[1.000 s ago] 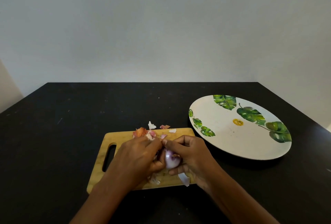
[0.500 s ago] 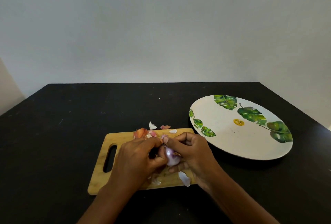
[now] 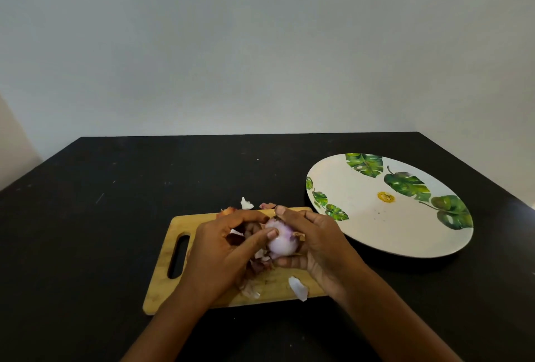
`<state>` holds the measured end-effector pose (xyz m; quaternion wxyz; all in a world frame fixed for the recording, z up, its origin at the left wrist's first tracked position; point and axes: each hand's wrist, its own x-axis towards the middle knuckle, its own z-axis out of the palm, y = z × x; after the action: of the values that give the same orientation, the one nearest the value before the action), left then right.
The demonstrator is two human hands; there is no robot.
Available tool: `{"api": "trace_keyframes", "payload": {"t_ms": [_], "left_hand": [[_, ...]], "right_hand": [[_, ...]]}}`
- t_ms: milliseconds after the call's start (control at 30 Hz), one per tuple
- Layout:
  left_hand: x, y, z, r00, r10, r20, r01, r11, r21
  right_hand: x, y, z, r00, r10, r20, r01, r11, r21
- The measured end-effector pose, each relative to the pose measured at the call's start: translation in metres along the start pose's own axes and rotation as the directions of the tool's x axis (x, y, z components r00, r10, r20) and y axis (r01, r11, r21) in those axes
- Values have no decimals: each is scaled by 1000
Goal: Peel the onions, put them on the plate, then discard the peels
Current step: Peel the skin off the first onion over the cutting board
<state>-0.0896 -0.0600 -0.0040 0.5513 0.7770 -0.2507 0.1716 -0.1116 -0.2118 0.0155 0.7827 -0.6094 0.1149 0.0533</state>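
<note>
Saw plain grey wall (image 3: 260, 43) filling the top half. Logged black table (image 3: 86, 216) across the lower half. Found round white plate (image 3: 376, 231) with green leaf prints at 2 o'clock from the cutting board (image 3: 162, 283), flat on the table, close to its far right corner but not touching; noted a small yellow mark near the plate's middle. Placed the wooden cutting board at 6 o'clock of the frame, handle slot at its 9 o'clock end. Caught left hand (image 3: 220, 248) and right hand (image 3: 321, 243) both over it, meeting near its centre. Read left hand as a closed grip on the onion (image 3: 282, 241) from 9 o'clock: thumb pad on its side, fingers curled over the top. Read right hand as a closed grip from 3 o'clock: forefinger over the top, other fingers cupped underneath. Found the onion pale purple-white, mostly bare, held over the board between the two hands. Saw brown skins (image 3: 257, 267) bunched under the left hand at 7 o'clock of the onion. Noted one white peel (image 3: 298, 287) at the board's 5 o'clock edge, peel scraps (image 3: 246, 203) at its 12 o'clock edge
</note>
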Motion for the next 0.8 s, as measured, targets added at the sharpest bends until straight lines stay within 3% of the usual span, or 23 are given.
{"api": "trace_keyframes", "payload": {"t_ms": [267, 367, 533, 633, 800], "left_hand": [[2, -7, -5, 992, 37, 124, -39, 999, 11], [1, -10, -6, 975, 127, 181, -163, 965, 204], [0, -19, -2, 915, 330, 232, -404, 744, 532], [0, -24, 0, 898, 389, 206, -434, 704, 562], [-1, -21, 2, 895, 422, 146, -435, 752, 494]], "right_hand": [[2, 4, -2, 999, -45, 1, 45, 995, -86], [3, 6, -2, 999, -51, -3, 51, 992, -116], [5, 7, -1, 999, -39, -12, 37, 988, -148], [5, 7, -1, 999, -41, -2, 40, 990, -135], [4, 8, -1, 999, -45, 20, 47, 992, -113]]}}
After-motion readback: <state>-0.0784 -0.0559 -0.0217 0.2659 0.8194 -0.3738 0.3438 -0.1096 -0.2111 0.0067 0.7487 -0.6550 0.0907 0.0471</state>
